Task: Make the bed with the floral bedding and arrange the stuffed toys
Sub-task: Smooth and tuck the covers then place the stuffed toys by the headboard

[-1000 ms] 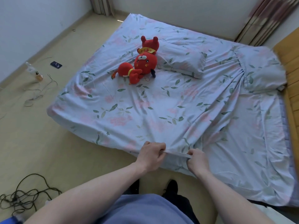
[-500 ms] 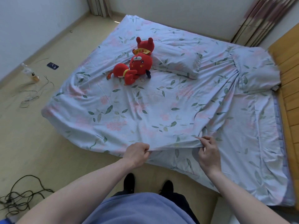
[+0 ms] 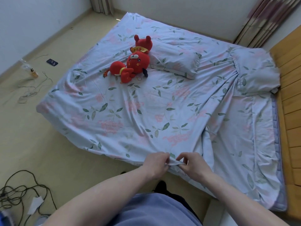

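While both hands, left hand and right hand, pinch the floral sheet at its near edge, smoothing is underway; next, a pull toward the bed's foot seems needed.

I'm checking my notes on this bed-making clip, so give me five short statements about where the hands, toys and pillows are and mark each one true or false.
1. Both the left hand and the right hand pinch the near edge of the floral cover. True.
2. The two red stuffed toys lie on the floor. False: they lie on the floral cover, next to a pillow.
3. Two floral pillows are on the bed, one by the toys and one near the wooden headboard. True.
4. The floral cover lies smooth and flat. False: creases fan out below the far pillow.
5. A dark phone lies on the bed. False: it is on the floor.
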The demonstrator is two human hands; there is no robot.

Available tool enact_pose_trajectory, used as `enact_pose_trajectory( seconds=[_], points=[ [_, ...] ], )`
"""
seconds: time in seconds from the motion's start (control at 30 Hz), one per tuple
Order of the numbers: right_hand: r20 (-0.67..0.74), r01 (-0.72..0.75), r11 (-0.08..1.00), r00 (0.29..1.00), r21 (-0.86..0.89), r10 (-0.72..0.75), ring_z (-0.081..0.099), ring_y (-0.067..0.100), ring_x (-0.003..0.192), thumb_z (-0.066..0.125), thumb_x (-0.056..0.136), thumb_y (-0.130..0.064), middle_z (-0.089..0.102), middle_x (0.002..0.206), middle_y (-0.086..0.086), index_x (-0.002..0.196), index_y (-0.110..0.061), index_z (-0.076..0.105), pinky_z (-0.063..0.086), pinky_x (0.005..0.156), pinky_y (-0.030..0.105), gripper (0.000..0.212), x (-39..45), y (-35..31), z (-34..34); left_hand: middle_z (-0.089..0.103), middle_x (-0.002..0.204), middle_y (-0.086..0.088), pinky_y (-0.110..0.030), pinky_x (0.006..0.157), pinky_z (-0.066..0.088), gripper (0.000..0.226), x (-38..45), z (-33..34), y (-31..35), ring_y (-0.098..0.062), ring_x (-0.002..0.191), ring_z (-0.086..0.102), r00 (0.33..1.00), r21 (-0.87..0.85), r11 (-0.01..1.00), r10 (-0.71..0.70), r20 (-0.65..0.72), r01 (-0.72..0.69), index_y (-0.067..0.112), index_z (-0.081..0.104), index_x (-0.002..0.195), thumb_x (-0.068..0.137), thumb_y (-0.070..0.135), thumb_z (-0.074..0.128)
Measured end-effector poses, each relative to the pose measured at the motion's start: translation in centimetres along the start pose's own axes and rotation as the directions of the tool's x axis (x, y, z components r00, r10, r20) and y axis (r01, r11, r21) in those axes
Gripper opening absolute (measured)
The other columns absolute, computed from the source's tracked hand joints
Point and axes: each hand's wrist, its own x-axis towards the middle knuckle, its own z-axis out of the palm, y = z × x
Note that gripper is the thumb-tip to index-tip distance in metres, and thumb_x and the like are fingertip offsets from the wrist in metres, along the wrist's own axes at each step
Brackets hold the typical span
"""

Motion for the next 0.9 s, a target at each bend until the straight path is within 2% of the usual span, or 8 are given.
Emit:
enact_pose_trajectory(
  seconds=[0.13, 0.23, 0.33, 0.43, 0.57, 0.77, 0.83, 0.9],
  points=[
    [0.083, -0.044, 0.997, 0.995, -0.059, 0.048, 0.057, 0.007, 0.057, 0.072, 0.085, -0.03, 0.062, 0.061, -0.008, 0.075, -0.035, 0.064, 0.041, 0.05, 0.019, 0.014, -0.5, 2.9, -1.0, 0.056, 0.083, -0.001, -0.038, 0.063, 0.038, 0.013, 0.9, 0.3, 1.8, -0.026, 0.075, 0.054, 0.993, -0.053, 0.999, -0.002, -0.115, -0.005, 0.02, 0.045, 0.086, 0.096, 0.028, 0.045],
    [0.122, -0.131, 0.982, 0.981, -0.136, 0.148, 0.045, 0.013, 0.052, 0.062, 0.083, -0.017, 0.049, 0.053, -0.002, 0.057, -0.023, 0.055, 0.029, 0.046, 0.021, 0.028, -0.8, 5.1, -0.4, 0.051, 0.074, 0.003, -0.038, 0.058, 0.035, 0.017, 0.4, 0.0, 2.4, -0.023, 0.068, 0.049, 0.982, -0.105, 0.993, 0.026, -0.188, -0.046, 0.02, 0.041, 0.082, 0.095, 0.029, 0.043],
    [0.076, -0.144, 0.973, 0.984, -0.178, 0.159, 0.052, 0.021, 0.066, 0.055, 0.074, -0.013, 0.053, 0.065, -0.002, 0.061, -0.019, 0.054, 0.035, 0.052, 0.027, 0.015, -0.6, 6.7, -0.1, 0.05, 0.071, 0.005, -0.038, 0.059, 0.039, 0.019, -0.5, 0.0, 3.0, -0.021, 0.066, 0.048, 0.966, -0.119, 0.992, 0.006, -0.258, -0.038, 0.021, 0.041, 0.081, 0.096, 0.031, 0.043],
    [0.03, -0.165, 0.972, 0.985, -0.167, 0.172, 0.059, 0.027, 0.084, 0.055, 0.079, -0.011, 0.054, 0.083, -0.002, 0.08, -0.021, 0.059, 0.041, 0.067, 0.035, 0.011, -0.2, 7.8, 0.5, 0.049, 0.067, 0.005, -0.036, 0.056, 0.038, 0.022, -1.2, -0.1, 2.7, -0.017, 0.062, 0.047, 0.939, -0.186, 0.982, -0.084, -0.333, 0.022, 0.023, 0.041, 0.079, 0.098, 0.033, 0.046],
    [-0.116, -0.259, 0.964, 0.961, -0.068, 0.25, 0.058, 0.025, 0.08, 0.055, 0.082, -0.004, 0.057, 0.083, -0.004, 0.075, -0.023, 0.05, 0.045, 0.067, 0.035, 0.021, -0.2, 10.2, 0.2, 0.052, 0.064, 0.005, -0.035, 0.056, 0.039, 0.026, -1.2, -1.4, 2.5, -0.014, 0.06, 0.05, 0.895, -0.281, 0.955, -0.208, -0.395, 0.098, 0.023, 0.044, 0.077, 0.098, 0.036, 0.05],
    [-0.223, -0.286, 0.954, 0.939, -0.091, 0.26, 0.059, 0.029, 0.083, 0.054, 0.083, -0.007, 0.066, 0.09, 0.003, 0.081, -0.022, 0.061, 0.046, 0.067, 0.035, 0.017, 0.7, 10.6, -2.7, 0.042, 0.055, 0.002, -0.036, 0.052, 0.03, 0.032, -1.0, -2.2, 0.7, -0.016, 0.052, 0.038, 0.835, -0.389, 0.894, -0.382, -0.397, 0.224, 0.02, 0.037, 0.066, 0.094, 0.03, 0.048],
    [-0.239, -0.245, 0.969, 0.943, -0.035, 0.23, 0.059, 0.032, 0.083, 0.052, 0.084, -0.007, 0.061, 0.086, 0.001, 0.085, -0.024, 0.059, 0.04, 0.065, 0.035, 0.018, 1.1, 9.1, -4.2, 0.045, 0.056, 0.003, -0.038, 0.053, 0.033, 0.034, -0.7, -2.4, 0.0, -0.018, 0.053, 0.041, 0.823, -0.373, 0.869, -0.453, -0.341, 0.324, 0.018, 0.039, 0.066, 0.097, 0.031, 0.045],
    [-0.287, -0.156, 0.987, 0.947, -0.028, 0.141, 0.063, 0.033, 0.084, 0.055, 0.085, -0.005, 0.065, 0.085, 0.001, 0.086, -0.027, 0.06, 0.037, 0.062, 0.034, 0.022, 1.2, 8.0, -5.6, 0.052, 0.062, 0.002, -0.038, 0.055, 0.036, 0.036, -0.6, -2.1, -0.9, -0.02, 0.06, 0.048, 0.857, -0.255, 0.875, -0.467, -0.218, 0.412, 0.017, 0.043, 0.068, 0.099, 0.034, 0.042]
  ],
)
